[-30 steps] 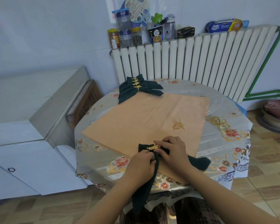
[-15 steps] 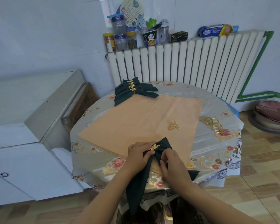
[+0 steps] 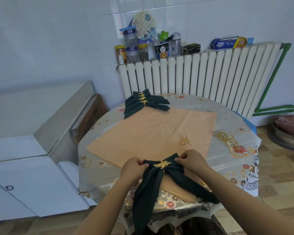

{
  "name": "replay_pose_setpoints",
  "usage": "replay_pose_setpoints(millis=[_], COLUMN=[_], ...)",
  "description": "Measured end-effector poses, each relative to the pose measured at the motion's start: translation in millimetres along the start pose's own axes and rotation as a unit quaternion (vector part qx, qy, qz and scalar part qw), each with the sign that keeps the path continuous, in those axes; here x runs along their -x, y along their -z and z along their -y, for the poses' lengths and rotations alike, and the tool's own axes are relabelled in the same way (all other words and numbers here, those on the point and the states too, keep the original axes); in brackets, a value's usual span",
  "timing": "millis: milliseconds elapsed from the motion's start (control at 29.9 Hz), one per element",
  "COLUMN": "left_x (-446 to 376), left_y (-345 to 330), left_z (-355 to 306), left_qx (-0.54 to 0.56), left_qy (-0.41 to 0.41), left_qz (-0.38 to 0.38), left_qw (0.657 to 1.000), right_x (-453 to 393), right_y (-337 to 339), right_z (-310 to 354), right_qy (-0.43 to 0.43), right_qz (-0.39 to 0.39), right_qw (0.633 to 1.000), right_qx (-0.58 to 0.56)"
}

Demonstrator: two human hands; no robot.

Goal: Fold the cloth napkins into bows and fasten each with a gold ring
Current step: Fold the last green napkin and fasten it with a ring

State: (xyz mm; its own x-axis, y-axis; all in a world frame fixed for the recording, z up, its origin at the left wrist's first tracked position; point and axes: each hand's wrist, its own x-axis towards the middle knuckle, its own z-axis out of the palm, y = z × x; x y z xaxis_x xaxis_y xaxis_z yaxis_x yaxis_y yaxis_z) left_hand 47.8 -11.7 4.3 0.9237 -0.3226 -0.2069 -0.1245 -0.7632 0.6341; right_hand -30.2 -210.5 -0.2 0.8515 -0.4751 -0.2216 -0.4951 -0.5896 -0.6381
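A dark green napkin [image 3: 153,180] folded as a bow lies at the near edge of the round table [image 3: 236,170], with a gold leaf ring [image 3: 162,165] around its middle. My left hand [image 3: 134,168] pinches the bow's left loop and my right hand [image 3: 192,160] pinches the right loop. Its two tails hang toward me over the table edge. A stack of finished green bows with gold rings [image 3: 143,103] rests at the table's far side. One loose gold leaf ring [image 3: 185,141] sits on the peach cloth [image 3: 151,133].
Several plain gold rings [image 3: 227,140] lie on the floral tablecloth to the right. A white radiator [image 3: 202,77] stands behind the table with jars and boxes on top. White cabinets [image 3: 24,150] stand at the left. A cushioned stool [image 3: 288,129] is at the far right.
My hands have moved apart from the ring to the bow's two loops, spreading them sideways. The tails now fan out toward me. The head camera has tilted down.
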Motion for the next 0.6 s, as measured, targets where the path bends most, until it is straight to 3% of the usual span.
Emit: replay_pose_setpoints(millis=[167,301,434,601], left_x=[-16.2,-52.4,-110.1,-174.2], left_y=[14.4,46.1,72.0,90.2], left_z=[-8.2,-28.0,-36.7,-38.2], left_qx=[0.149,0.183,0.196,0.152], left_qy=[-0.017,-0.066,-0.087,-0.072], left_qz=[-0.065,-0.138,-0.118,-0.076], left_qw=[0.987,0.971,0.97,0.983], right_x=[-17.2,-49.2,-109.1,-179.0], right_y=[9.2,17.2,17.4,21.1], right_z=[18.2,61.6,97.1,123.8], right_qy=[0.03,0.061,0.092,0.146], right_qz=[-0.061,-0.114,-0.137,-0.067], right_qw=[0.995,0.973,0.958,0.96], right_qx=[-0.067,-0.192,-0.235,-0.231])
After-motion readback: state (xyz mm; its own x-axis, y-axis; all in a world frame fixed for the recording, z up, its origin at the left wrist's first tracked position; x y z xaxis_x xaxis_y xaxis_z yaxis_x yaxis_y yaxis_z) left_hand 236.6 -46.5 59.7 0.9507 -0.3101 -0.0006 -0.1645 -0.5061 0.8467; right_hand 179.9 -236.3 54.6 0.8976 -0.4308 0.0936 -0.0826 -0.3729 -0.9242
